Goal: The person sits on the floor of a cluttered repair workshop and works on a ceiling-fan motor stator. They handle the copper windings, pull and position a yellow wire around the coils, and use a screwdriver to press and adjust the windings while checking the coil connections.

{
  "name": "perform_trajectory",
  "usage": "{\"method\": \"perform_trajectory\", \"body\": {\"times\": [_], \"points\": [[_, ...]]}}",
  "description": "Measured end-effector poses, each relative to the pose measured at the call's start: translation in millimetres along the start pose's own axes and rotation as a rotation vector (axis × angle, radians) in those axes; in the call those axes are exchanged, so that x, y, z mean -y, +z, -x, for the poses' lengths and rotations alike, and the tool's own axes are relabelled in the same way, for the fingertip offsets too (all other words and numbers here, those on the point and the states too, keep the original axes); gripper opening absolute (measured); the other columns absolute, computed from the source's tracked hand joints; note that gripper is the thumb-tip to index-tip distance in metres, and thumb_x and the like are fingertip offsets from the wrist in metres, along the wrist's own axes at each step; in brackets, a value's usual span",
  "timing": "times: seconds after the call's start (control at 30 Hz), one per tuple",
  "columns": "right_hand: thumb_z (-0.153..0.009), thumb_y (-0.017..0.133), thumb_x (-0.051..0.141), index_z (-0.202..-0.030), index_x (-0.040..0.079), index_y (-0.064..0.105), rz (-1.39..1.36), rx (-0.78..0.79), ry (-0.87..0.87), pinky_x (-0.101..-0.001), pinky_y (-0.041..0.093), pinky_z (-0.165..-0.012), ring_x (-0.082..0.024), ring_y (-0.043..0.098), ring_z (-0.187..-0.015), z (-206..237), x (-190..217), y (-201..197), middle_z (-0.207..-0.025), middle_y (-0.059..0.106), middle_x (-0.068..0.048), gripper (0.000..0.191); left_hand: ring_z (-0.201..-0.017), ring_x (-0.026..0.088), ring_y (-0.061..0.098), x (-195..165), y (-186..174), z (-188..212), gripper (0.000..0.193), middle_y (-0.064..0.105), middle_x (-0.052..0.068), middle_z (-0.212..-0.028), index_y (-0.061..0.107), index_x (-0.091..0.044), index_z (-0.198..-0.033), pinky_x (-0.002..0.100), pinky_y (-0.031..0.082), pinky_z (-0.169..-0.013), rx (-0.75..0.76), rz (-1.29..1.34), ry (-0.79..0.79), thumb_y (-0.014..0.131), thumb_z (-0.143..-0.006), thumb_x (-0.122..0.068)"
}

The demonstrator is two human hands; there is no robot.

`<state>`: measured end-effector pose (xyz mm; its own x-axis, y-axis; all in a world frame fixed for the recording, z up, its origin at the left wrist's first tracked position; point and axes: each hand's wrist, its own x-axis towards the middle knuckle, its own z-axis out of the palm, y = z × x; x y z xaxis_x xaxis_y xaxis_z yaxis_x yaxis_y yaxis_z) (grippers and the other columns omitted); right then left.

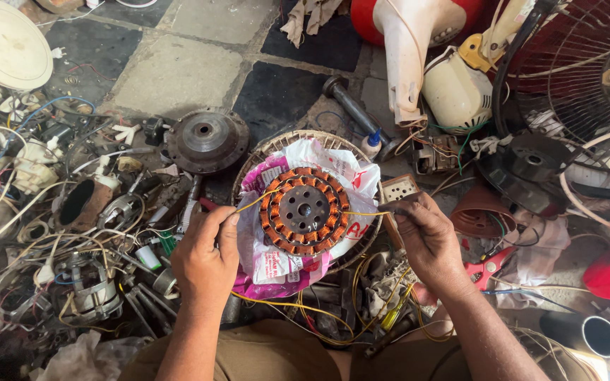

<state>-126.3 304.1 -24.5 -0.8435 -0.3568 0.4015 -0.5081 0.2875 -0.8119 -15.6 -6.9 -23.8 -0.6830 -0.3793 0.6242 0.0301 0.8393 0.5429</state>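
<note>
Copper-wound stator (304, 209) resting on a plastic bag (277, 261) over a basket (361, 247); left hand (206, 257) and right hand (425, 236) each pinch a yellow sleeved lead (365, 213) (thin, flexible), while the stator looks heavy, rigid, best gripped by its rim

Single head-worn view, looked steeply down from above, close over a copper-wound stator (304, 210) at centre, own forearms entered from 6 o'clock, cluttered stone floor (178, 74) toward 12 o'clock.
</note>
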Motion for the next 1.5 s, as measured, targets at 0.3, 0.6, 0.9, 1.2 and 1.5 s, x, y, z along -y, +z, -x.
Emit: {"method": "perform_trajectory", "body": {"times": [0.3,0.6,0.9,1.2,1.5], "points": [[-0.101,0.06,0.0,-0.115,0.007,0.074,0.01,0.004,0.008,-0.0262,0.049,-0.082,-0.014,0.061,-0.091,0.1,0.6,0.1,-0.097,0.061,-0.003,0.021,-0.074,0.031,0.071,3.6,1.4,-0.5,0.011,0.07,0.007,-0.094,0.07,-0.016,-0.109,0.04,0.054,-0.061,0.04,-0.073,-0.04,0.07,-0.099,-0.021],[-0.101,0.06,0.001,-0.113,0.008,0.074,0.044,0.005,-0.002,-0.027,0.049,-0.082,-0.015,0.061,-0.091,-1.3,1.1,0.0,-0.095,0.062,-0.003,0.02,-0.075,0.032,0.071,5.3,0.6,-1.5,0.011,0.071,0.007,-0.096,0.071,-0.016,-0.109,0.041,0.054,-0.062,0.051,-0.088,-0.049,0.07,-0.099,-0.021],[-0.102,0.06,0.0,-0.113,0.006,0.073,0.008,-0.002,-0.027,-0.0274,0.05,-0.085,-0.015,0.062,-0.094,-2.1,0.1,1.1,-0.098,0.063,-0.003,0.018,-0.075,0.032,0.071,5.3,0.9,-3.7,0.012,0.07,0.008,-0.095,0.07,-0.016,-0.109,0.041,0.055,-0.061,0.048,-0.093,-0.033,0.07,-0.099,-0.022],[-0.101,0.06,0.001,-0.113,0.009,0.074,0.026,0.057,-0.007,-0.0266,0.049,-0.081,-0.016,0.06,-0.089,-1.6,4.8,0.7,-0.095,0.061,-0.004,0.021,-0.076,0.032,0.071,3.5,1.6,-5.6,0.011,0.07,0.008,-0.095,0.07,-0.015,-0.109,0.04,0.055,-0.061,0.042,-0.08,-0.022,0.07,-0.099,-0.021],[-0.1,0.06,0.0,-0.113,0.007,0.073,0.1,0.003,-0.036,-0.0278,0.05,-0.085,-0.017,0.062,-0.094,-1.9,7.1,0.4,-0.097,0.063,-0.004,0.02,-0.075,0.032,0.07,8.3,-1.1,-1.9,0.011,0.07,0.008,-0.094,0.07,-0.015,-0.109,0.041,0.055,-0.061,0.04,-0.074,-0.017,0.07,-0.1,-0.02]]}}
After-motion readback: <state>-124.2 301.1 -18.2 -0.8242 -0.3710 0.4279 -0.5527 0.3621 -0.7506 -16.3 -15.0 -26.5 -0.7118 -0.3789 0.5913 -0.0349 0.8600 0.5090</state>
